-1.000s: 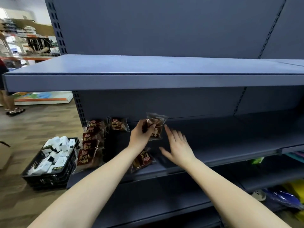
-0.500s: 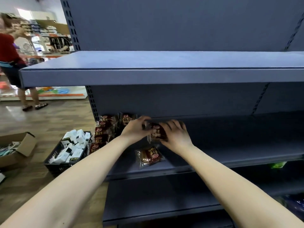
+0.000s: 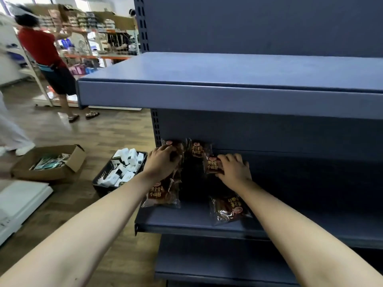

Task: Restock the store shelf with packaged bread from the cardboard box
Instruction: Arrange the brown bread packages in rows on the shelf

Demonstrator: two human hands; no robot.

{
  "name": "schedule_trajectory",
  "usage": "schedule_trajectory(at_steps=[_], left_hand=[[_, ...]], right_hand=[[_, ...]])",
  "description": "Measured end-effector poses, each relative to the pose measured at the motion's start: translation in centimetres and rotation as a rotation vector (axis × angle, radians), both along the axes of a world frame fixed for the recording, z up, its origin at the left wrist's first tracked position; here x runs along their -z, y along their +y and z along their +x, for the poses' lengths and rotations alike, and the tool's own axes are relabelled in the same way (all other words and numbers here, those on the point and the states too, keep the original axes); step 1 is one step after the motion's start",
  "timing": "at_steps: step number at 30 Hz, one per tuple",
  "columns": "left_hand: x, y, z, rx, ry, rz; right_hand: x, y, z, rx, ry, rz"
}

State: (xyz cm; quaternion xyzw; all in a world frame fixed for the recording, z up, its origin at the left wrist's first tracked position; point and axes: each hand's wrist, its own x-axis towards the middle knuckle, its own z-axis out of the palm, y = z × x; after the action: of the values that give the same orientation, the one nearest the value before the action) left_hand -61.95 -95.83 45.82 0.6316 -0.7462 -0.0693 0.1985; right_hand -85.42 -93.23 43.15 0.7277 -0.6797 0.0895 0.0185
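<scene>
Dark brown bread packets stand in a row at the left end of the middle blue shelf (image 3: 186, 222). My left hand (image 3: 162, 161) lies on that row (image 3: 161, 193), its fingers curled over the top of the rear packets. To the right, my right hand (image 3: 235, 169) holds one upright packet (image 3: 212, 166) by its right side. Another packet (image 3: 196, 150) stands behind it against the back panel. A loose packet (image 3: 228, 208) lies flat near the shelf's front edge, under my right forearm.
An empty blue shelf (image 3: 228, 94) juts out above my hands. On the wood floor to the left are a black crate of white boxes (image 3: 122, 168) and an open cardboard box (image 3: 49, 162). A person in a red top (image 3: 45, 52) stands further back.
My left hand let go of the packet both hands held and moved left onto the row. My right hand kept that packet upright. My view shifted left.
</scene>
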Motion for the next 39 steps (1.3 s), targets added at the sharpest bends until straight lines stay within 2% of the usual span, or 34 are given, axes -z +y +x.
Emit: schedule_trajectory(at_steps=[3, 9, 22, 32, 39], left_hand=[[1.1, -1.0, 0.5, 0.025, -0.077, 0.030], [3.1, -2.3, 0.9, 0.069, -0.214, 0.215], [4.0, -1.8, 0.8, 0.057, -0.132, 0.141], [2.6, -1.2, 1.0, 0.068, -0.171, 0.155], [1.2, 1.0, -0.5, 0.133, -0.179, 0.020]], right_hand=[[0.8, -1.1, 1.7, -0.019, -0.024, 0.029], [1.3, -3.3, 4.3, -0.016, -0.062, 0.068], [2.1, -4.4, 6.6, 0.066, -0.068, 0.031], [0.8, -2.4, 5.3, 0.043, -0.043, 0.047], [-0.8, 0.4, 2.8, 0.084, -0.006, 0.007]])
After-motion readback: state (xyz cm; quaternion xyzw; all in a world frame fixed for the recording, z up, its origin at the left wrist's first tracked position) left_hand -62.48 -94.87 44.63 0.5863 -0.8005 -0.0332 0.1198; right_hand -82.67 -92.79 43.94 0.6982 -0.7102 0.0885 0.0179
